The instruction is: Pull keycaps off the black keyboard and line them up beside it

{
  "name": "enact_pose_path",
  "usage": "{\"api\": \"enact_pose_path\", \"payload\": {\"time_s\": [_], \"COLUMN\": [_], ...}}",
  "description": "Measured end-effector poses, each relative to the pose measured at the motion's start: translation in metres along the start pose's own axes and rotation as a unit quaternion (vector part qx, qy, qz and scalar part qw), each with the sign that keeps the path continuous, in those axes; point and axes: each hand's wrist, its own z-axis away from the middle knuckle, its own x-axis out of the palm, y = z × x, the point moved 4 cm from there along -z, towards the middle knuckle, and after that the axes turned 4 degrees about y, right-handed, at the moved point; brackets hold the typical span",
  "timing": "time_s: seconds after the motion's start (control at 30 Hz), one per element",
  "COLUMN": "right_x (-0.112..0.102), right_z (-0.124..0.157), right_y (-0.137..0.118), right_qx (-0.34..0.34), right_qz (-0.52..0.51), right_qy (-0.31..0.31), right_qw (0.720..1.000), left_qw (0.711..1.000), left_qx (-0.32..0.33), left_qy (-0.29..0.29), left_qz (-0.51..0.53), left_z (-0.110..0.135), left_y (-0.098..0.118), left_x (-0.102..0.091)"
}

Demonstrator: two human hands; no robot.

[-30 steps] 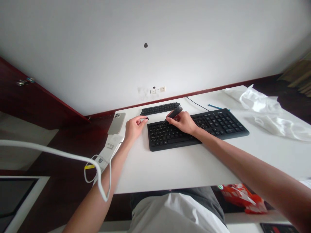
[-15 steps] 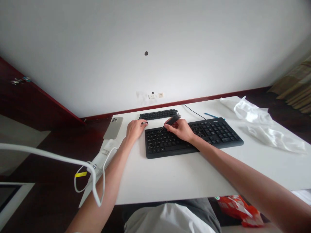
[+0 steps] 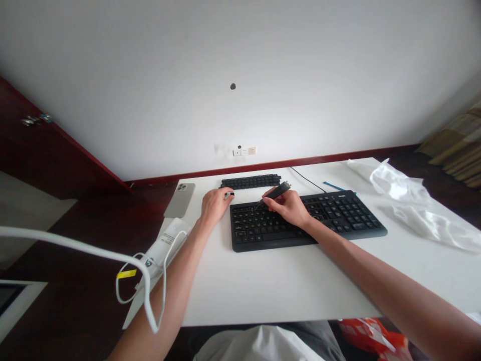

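Keyboard [image 3: 270,228] on the table [image 3: 281,296]; row of keys [image 3: 251,181] behind it; phone [image 3: 179,201] to its left, plastic wrapping [image 3: 398,181] to its right.

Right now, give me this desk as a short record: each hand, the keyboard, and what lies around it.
Left hand: pinching a small dark piece near the far left corner of the keyboard
Right hand: gripping a black tool, thin tip at the upper-left keys, contact unclear
Keyboard: black, flat on the white table
Behind keyboard: rows of dark keycaps; blue stick
Left side: phone, cameras up
Right side: crumpled translucent plastic
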Motion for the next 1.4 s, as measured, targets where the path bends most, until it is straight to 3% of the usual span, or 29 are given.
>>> {"api": "enact_pose_path", "payload": {"time_s": [0.6, 0.73, 0.83, 0.9, 0.93, 0.97, 1.07, 1.13, 1.2, 1.4], "right_x": [-0.001, -0.004, -0.004, -0.002, 0.0, 0.002, 0.012, 0.02, 0.027, 0.041], "right_z": [-0.002, 0.003, 0.013, 0.02, 0.023, 0.026, 0.031, 0.034, 0.036, 0.044], "right_y": [0.004, -0.01, -0.035, -0.049, -0.054, -0.058, -0.061, -0.061, -0.062, -0.066], "right_qx": [-0.006, -0.047, -0.113, -0.143, -0.149, -0.149, -0.145, -0.154, -0.167, -0.22], "right_qz": [0.03, 0.065, 0.082, 0.097, 0.116, 0.135, 0.192, 0.216, 0.226, 0.231], "right_qy": [0.01, 0.044, 0.066, 0.055, 0.043, 0.026, -0.056, -0.11, -0.135, -0.155], "right_qw": [0.999, 0.996, 0.988, 0.983, 0.981, 0.979, 0.969, 0.958, 0.95, 0.935], "left_qw": [1.0, 0.999, 0.993, 0.969, 0.943, 0.902, 0.722, 0.648, 0.633, 0.699], "left_qx": [-0.019, -0.018, -0.021, -0.055, -0.087, -0.124, -0.255, -0.299, -0.307, -0.254], "left_qy": [0.02, 0.034, 0.08, 0.117, 0.127, 0.124, 0.081, 0.069, 0.084, 0.158], "left_qz": [-0.001, 0.013, 0.09, 0.21, 0.295, 0.394, 0.639, 0.697, 0.706, 0.65], "left_z": [-0.006, -0.005, -0.003, -0.001, 0.0, 0.001, 0.006, 0.009, 0.012, 0.012], "left_y": [-0.009, -0.009, -0.004, 0.001, 0.004, 0.008, 0.024, 0.035, 0.041, 0.041], "left_x": [0.005, 0.0, -0.008, -0.011, -0.01, -0.008, 0.006, 0.008, 0.004, -0.015]}}
